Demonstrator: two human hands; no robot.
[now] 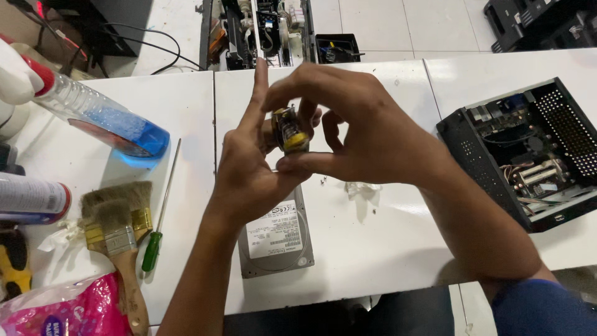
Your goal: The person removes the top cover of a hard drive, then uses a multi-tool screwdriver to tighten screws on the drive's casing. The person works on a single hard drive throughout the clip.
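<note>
Both hands meet above the white table (373,249) around a small cylindrical part (290,129) with a yellow band and dark body. My left hand (249,168) backs the part with its index finger pointing straight up. My right hand (348,130) arches over from the right, thumb and fingers pinching the part. A grey hard drive (277,239) with a white label lies flat on the table just under the hands.
An open black computer case (522,149) sits at right. At left lie a spray bottle of blue liquid (106,121), a spray can (31,199), two brushes (121,230), a green-handled screwdriver (158,214) and a pink bag (68,308). Dismantled hardware (261,31) stands beyond the table.
</note>
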